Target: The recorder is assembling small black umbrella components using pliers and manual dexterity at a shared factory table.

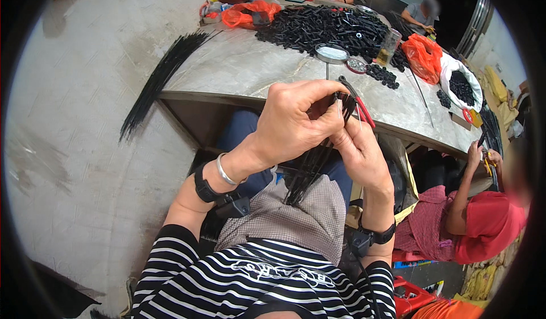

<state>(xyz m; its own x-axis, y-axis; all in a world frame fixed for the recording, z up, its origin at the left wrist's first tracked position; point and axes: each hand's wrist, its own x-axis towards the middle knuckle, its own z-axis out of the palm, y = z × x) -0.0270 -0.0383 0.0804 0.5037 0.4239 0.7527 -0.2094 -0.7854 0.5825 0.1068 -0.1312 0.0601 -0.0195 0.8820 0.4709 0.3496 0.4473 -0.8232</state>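
My left hand (298, 117) is closed, thumb and fingers pinched on the top of a bundle of thin black strands (310, 174), which hangs down over my lap. My right hand (364, 154) is closed around the same bundle just below, touching the left fingertips. A thin pale strand shows at the fingers. Pliers with red and black handles (364, 112) lie just beyond the fingertips, beside the right hand; whether that hand also holds them, I cannot tell. The fingers hide the exact grip.
The grey table (239, 63) bears a large heap of black tubular parts (324, 29), a round metal dish (331, 53), a glass jar (389, 46) and orange plastic bags (424, 57). Long black strands (162, 83) overhang its left end. A person in red (483, 222) works close on the right.
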